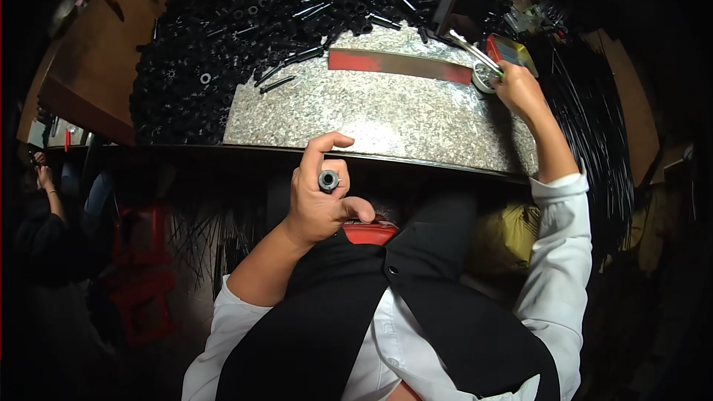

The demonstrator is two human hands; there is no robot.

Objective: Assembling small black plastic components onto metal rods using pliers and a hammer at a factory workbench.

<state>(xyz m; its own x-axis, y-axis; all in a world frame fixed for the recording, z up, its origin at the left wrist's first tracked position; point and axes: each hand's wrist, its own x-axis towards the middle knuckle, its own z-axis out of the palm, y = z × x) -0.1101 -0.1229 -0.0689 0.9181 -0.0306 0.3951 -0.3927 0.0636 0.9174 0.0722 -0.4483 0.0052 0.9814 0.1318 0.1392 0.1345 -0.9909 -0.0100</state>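
Note:
My left hand (310, 204) is in front of the table edge. Its curled fingers close round a dark cylindrical tube (327, 181), seen end-on with a round hole, while the thumb and forefinger stand apart from it. At the right of the tabletop, my right hand (518, 90) grips a slim silver tool (469, 50) that slants up and left; its exact kind cannot be made out. Just beneath that tool and the fingers sits a small round whitish container (483, 78), partly covered. A long flat bar (401, 65), reddish and brown, lies left of the container.
Black tubular parts (193, 67) are heaped over the left and back of the speckled tabletop (297, 119). A dark-screened device (477, 1) stands at the back right beside a red-and-yellow box (512, 52). Thin black rods (587, 111) lie far right. Another person's hand (44, 177) shows far left.

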